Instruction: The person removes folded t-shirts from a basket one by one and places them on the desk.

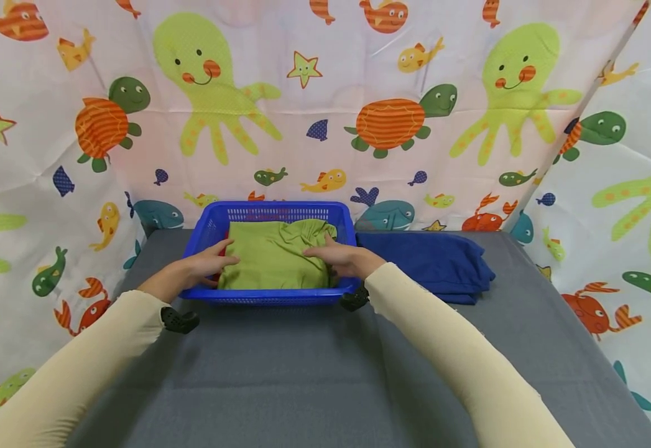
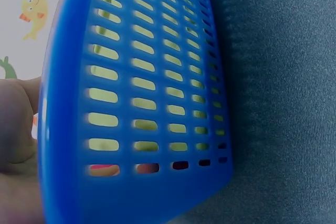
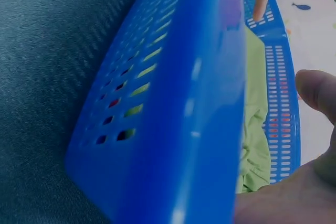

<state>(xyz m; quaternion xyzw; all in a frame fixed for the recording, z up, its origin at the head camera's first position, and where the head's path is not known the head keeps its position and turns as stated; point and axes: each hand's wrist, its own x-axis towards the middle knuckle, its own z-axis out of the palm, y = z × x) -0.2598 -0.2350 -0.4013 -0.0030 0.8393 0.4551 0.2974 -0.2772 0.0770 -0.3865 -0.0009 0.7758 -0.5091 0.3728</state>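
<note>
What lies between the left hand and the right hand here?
The lime-green cloth, lying in the blue basket; the head view shows this.

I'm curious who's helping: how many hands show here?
2: the left hand at the left side of the green cloth, the right hand at its right side. Some fingers are hidden.
</note>
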